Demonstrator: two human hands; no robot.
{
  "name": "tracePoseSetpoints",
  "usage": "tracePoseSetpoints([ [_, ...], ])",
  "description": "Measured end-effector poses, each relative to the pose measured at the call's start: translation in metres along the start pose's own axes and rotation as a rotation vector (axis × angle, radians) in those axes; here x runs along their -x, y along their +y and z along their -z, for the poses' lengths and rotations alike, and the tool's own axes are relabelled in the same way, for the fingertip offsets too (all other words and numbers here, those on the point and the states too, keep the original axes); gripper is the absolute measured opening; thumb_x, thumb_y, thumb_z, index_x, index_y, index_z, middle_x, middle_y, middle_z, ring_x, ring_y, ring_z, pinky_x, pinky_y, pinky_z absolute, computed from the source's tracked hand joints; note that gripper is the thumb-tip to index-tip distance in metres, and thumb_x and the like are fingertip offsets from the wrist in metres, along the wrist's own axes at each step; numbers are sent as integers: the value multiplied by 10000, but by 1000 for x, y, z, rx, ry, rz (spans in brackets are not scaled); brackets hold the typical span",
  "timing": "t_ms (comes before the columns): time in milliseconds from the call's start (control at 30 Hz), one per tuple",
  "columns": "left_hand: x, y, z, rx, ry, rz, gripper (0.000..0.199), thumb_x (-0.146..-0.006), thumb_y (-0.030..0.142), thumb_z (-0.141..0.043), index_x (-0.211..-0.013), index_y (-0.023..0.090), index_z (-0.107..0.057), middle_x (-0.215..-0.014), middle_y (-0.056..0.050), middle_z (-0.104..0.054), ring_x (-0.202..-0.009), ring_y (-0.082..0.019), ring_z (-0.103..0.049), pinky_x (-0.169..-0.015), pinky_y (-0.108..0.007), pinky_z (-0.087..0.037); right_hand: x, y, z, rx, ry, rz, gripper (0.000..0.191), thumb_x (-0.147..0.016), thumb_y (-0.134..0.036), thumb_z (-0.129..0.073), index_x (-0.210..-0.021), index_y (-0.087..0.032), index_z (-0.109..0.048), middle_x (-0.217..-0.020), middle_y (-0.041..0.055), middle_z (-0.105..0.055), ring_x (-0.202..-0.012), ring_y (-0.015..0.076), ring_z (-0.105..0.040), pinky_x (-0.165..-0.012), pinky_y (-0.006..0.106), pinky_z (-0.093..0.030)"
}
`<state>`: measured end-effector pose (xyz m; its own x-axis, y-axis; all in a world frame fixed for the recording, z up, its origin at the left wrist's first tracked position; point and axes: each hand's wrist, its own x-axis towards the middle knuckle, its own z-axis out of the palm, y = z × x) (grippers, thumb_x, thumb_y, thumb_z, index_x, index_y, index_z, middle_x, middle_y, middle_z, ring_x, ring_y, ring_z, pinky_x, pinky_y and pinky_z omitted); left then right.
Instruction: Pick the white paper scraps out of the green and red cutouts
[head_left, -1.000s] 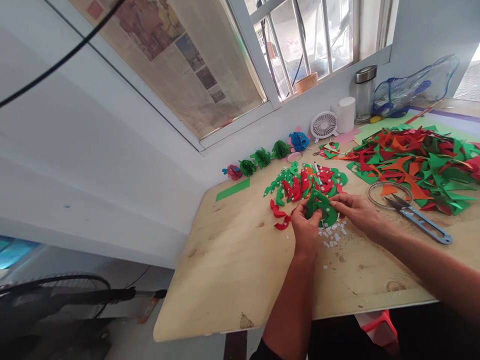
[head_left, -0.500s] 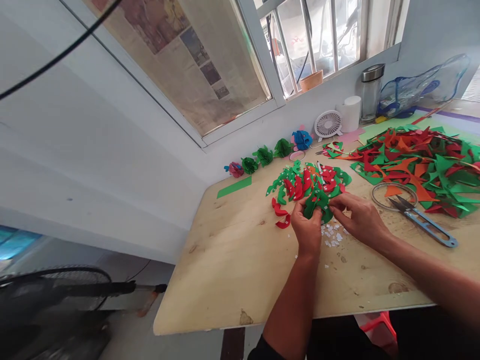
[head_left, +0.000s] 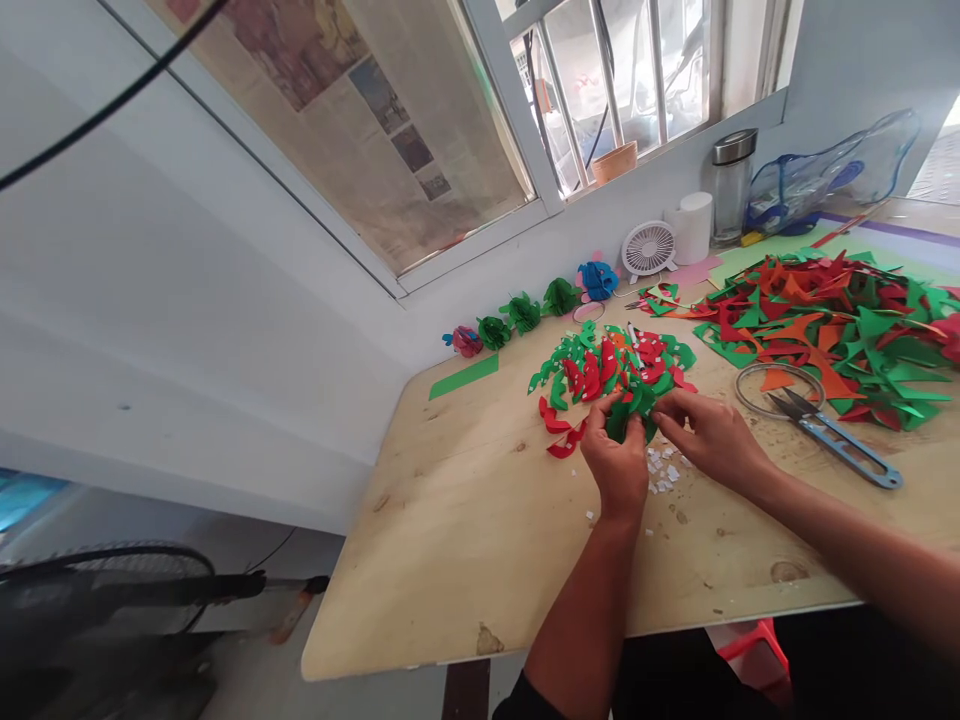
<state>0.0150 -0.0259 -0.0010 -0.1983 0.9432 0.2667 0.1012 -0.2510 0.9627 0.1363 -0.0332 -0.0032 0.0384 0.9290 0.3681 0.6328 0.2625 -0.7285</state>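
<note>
My left hand is closed on a green paper cutout, thumb in front and fingers behind. My right hand has its fingertips pinched together at the right edge of the same cutout. Just behind both hands lies a heap of red and green paper cutouts with small white squares on them. Little white paper squares are scattered on the table under my right hand. Two red curved cutouts lie left of my left hand.
Thread snips and a metal ring lie right of my hands, beside a big pile of paper scraps. Along the wall stand folded paper flowers, a small white fan and a glass bottle. A green strip lies at left.
The view has shifted slightly. Both hands stay at the green paper cutout, with the right fingertips moved a little closer in to its edge.
</note>
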Motion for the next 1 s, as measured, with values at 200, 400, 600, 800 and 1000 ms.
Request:
tracePoseSetpoints([
  [200,3,2,0,-5,-28,-20,266,-725,161,-608,-989,177,-630,-964,-61,-677,-919,-187,-637,-858,-319,-494,-4,4,0,-41,-29,-84,173,-757,-348,-536,-647,-216,-553,-574,3,-607,-510,137,-506,-505,252,-368],
  [400,5,3,0,-28,-47,-64,254,-733,160,-600,-985,172,-629,-971,-66,-667,-924,-188,-630,-867,-327,-493,-5,1,0,-69,-41,-149,140,-721,-307,-517,-621,-209,-528,-550,-11,-565,-498,125,-477,-487,239,-355],
  [600,5,4,-1,-35,-44,-63,256,-723,157,-601,-976,178,-631,-966,-66,-664,-925,-189,-625,-872,-328,-488,-6,3,0,-80,-34,-150,106,-680,-260,-501,-590,-206,-518,-524,-20,-540,-498,121,-465,-481,234,-340],
  [800,5,4,0,-40,-33,-56,244,-732,163,-598,-974,179,-629,-957,-59,-668,-910,-181,-627,-853,-312,-490,-6,5,0,-142,-59,-144,140,-722,-291,-491,-625,-202,-536,-537,-21,-547,-494,118,-458,-475,235,-338],
  [1000,5,3,-1,-55,-48,-81,253,-736,156,-592,-985,178,-632,-985,-69,-667,-939,-191,-625,-877,-329,-483,-7,3,1,-133,-74,-172,170,-713,-314,-506,-586,-205,-482,-528,-21,-531,-493,116,-451,-477,241,-325],
])
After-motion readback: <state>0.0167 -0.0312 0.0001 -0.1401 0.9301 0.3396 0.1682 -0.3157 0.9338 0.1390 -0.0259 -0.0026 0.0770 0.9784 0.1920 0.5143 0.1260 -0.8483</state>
